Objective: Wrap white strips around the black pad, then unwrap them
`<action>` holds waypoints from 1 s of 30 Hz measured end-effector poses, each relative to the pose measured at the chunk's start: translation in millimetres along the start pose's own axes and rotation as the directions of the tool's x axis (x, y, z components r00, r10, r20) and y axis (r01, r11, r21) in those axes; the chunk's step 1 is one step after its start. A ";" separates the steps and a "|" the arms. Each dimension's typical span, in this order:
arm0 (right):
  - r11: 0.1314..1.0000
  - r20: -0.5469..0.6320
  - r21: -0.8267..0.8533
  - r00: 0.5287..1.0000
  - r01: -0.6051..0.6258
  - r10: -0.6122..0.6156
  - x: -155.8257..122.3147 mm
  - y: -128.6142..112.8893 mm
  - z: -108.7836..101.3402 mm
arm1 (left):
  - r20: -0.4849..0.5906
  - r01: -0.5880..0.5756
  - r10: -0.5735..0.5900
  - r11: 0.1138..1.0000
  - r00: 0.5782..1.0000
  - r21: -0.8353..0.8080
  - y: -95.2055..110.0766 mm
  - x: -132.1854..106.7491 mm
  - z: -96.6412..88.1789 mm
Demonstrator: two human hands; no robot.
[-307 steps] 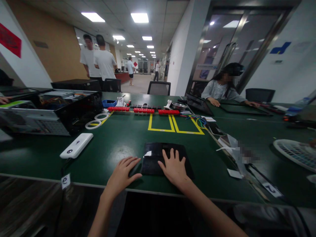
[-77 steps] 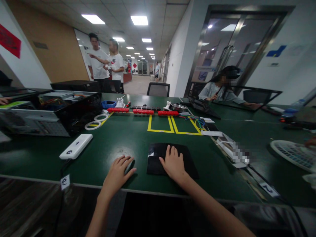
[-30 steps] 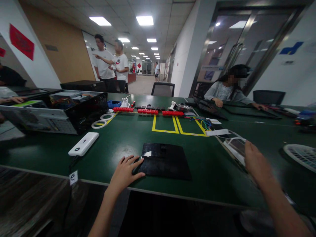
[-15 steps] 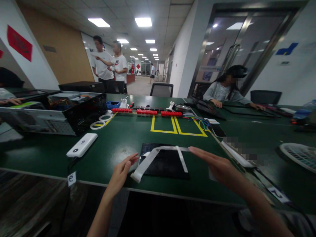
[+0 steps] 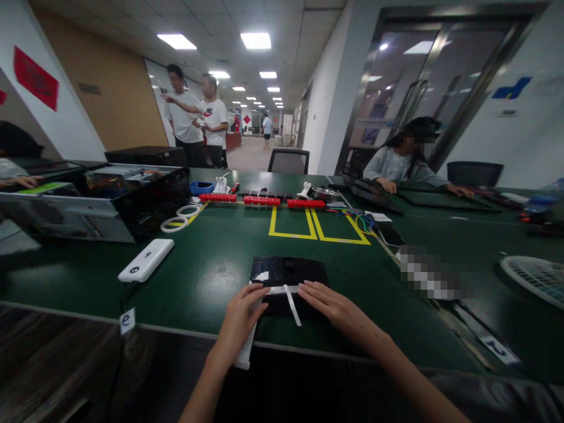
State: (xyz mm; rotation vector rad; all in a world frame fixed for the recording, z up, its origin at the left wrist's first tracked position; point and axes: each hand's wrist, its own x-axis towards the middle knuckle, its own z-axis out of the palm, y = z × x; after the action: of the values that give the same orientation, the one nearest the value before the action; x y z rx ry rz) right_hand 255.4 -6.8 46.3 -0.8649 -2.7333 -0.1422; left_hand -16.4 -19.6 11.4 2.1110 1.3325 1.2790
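Note:
A flat black square pad (image 5: 288,272) lies on the green table near its front edge. Across the pad's near part runs a white strip (image 5: 282,289) with a short branch (image 5: 292,306) toward me; one long end hangs over the table edge (image 5: 244,355). My left hand (image 5: 240,314) rests on the strip at the pad's left corner, fingers bent down on it. My right hand (image 5: 331,304) lies flat on the pad's right near part, fingers stretched out with their tips at the strip.
A white power bank (image 5: 145,259) lies at the left, next to an open computer case (image 5: 94,201). Yellow tape rectangles (image 5: 316,226) and red parts (image 5: 262,200) sit further back. A white fan grille (image 5: 535,278) is at the right. A seated person (image 5: 399,161) works across the table.
My right hand reached right, brought the white strip over, and both hands have lowered it onto the black pad. Half a second ago it was held above the pad.

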 end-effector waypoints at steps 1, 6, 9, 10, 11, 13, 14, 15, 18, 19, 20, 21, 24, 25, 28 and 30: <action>1.000 0.006 -0.021 1.000 0.013 -0.013 0.3 0.7 2.6 | -0.005 -0.035 0.035 0.998 0.999 0.043 -1.1 0.6 2.2; 0.997 0.037 -0.073 0.999 0.028 -0.026 1.4 3.5 12.6 | 0.060 -0.136 0.126 0.968 0.990 0.212 -6.9 -2.3 15.6; 0.996 0.058 -0.083 0.998 0.030 -0.025 1.8 3.8 16.9 | 0.148 -0.166 0.126 0.936 0.981 0.309 -6.9 -5.7 20.1; 0.996 0.062 -0.084 0.998 0.031 -0.026 1.7 3.6 18.3 | 0.175 -0.174 0.119 0.924 0.977 0.341 -6.1 -6.7 20.6; 0.996 0.064 -0.084 0.998 0.034 -0.028 1.5 3.3 19.6 | 0.199 -0.181 0.113 0.911 0.973 0.370 -5.0 -7.5 20.7; 0.996 0.067 -0.081 0.997 0.038 -0.033 0.4 2.5 22.2 | 0.234 -0.195 0.102 0.887 0.967 0.418 -2.5 -8.9 20.3; 0.996 0.069 -0.078 0.997 0.039 -0.034 -0.3 2.1 23.5 | 0.247 -0.201 0.099 0.878 0.964 0.434 -1.3 -9.7 20.0; 0.996 0.071 -0.076 0.997 0.039 -0.034 -1.1 1.8 24.6 | 0.256 -0.207 0.098 0.871 0.962 0.445 -0.2 -10.6 19.7; 0.997 0.088 -0.067 0.996 0.035 -0.029 -3.3 1.4 26.2 | 0.273 -0.224 0.102 0.855 0.957 0.468 2.3 -13.4 19.2; 0.998 0.095 -0.063 0.995 0.032 -0.026 -3.7 1.4 25.9 | 0.277 -0.228 0.101 0.850 0.956 0.476 2.9 -14.3 19.1; 0.998 0.103 -0.057 0.994 0.027 -0.021 -3.7 1.1 25.1 | 0.281 -0.230 0.099 0.844 0.954 0.484 3.4 -15.1 18.9; 0.998 0.112 -0.052 0.994 0.021 -0.015 -3.4 0.4 24.0 | 0.288 -0.233 0.096 0.838 0.953 0.493 3.8 -15.7 18.7; 0.999 0.132 -0.047 0.991 -0.025 0.031 -0.2 -5.5 19.3 | 0.303 -0.238 0.086 0.827 0.949 0.509 4.3 -16.4 18.5; 0.997 0.136 -0.052 0.989 -0.050 0.057 1.7 -9.0 18.0 | 0.303 -0.237 0.086 0.828 0.949 0.509 4.2 -16.4 18.7; 0.989 0.112 -0.078 0.984 -0.127 0.136 9.0 -23.3 18.0 | 0.287 -0.230 0.093 0.840 0.953 0.492 3.0 -16.5 20.0; 0.985 0.075 -0.093 0.985 -0.147 0.154 14.3 -33.3 21.8 | 0.274 -0.219 0.094 0.853 0.957 0.474 1.8 -16.8 21.2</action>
State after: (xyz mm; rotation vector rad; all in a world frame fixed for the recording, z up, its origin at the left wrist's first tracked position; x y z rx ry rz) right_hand 220.1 -22.4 29.1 -1.1217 -2.7406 -0.2018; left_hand -0.6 -31.1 -7.5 2.6745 1.5270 0.7340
